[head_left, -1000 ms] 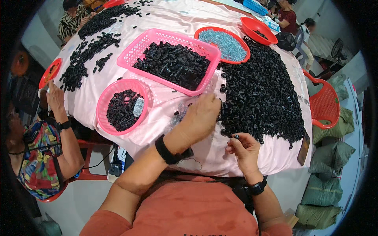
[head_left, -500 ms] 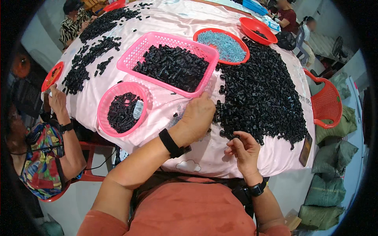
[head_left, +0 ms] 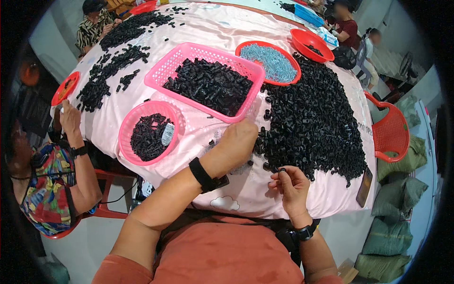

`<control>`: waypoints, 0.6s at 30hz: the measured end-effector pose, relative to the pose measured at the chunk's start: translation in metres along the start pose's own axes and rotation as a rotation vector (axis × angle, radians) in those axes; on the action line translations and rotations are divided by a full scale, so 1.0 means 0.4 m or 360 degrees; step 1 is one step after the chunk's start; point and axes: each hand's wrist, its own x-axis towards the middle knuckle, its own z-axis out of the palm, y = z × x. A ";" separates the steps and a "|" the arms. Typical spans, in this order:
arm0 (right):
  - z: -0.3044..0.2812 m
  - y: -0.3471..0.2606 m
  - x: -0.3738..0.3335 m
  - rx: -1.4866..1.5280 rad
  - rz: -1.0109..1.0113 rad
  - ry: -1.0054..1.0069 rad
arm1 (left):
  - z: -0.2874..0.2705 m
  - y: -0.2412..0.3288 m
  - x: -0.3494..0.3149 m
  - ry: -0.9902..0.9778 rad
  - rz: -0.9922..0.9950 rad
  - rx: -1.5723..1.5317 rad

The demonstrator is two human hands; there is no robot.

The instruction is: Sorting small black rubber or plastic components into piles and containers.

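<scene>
My left hand (head_left: 238, 144) reaches over the table just below the near edge of the pink rectangular basket (head_left: 257, 90). Its fingers curl downward, and the back of the hand hides what they hold, if anything. Under that wrist lie some small clear pieces (head_left: 213, 146). Nearer the table's front edge, my right hand (head_left: 294, 189) pinches a small black plastic part (head_left: 282, 170) between thumb and fingers. Close to both hands spreads a large pile of short black cylindrical parts (head_left: 312, 118). More black parts (head_left: 208, 85) fill the pink basket.
A round pink basket (head_left: 124, 137) holds thin black pieces. Beyond the pile stand a red tray (head_left: 299, 75) of clear bluish pieces and a red bowl (head_left: 314, 40). A phone-like flat object (head_left: 364, 188) lies at the right edge. Co-workers sit at left and far side.
The whole view has shifted slightly. My right hand has drawn a little toward me, still pinching the small black part. My left hand stays near the basket, fingers curled.
</scene>
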 end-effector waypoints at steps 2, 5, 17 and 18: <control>-0.002 0.003 0.002 0.0010 0.0000 -0.0003 | -0.008 0.013 -0.004 -0.0028 0.0044 -0.0084; 0.003 0.000 -0.001 0.0028 -0.0002 -0.0012 | -0.001 0.033 -0.019 0.0068 0.0068 -0.0129; 0.011 0.004 0.005 -0.0018 -0.0059 -0.0053 | -0.014 0.056 -0.074 0.0278 0.0115 -0.0809; 0.012 0.007 0.008 -0.0003 -0.0090 -0.0085 | -0.012 0.053 -0.075 0.0285 0.0109 -0.0808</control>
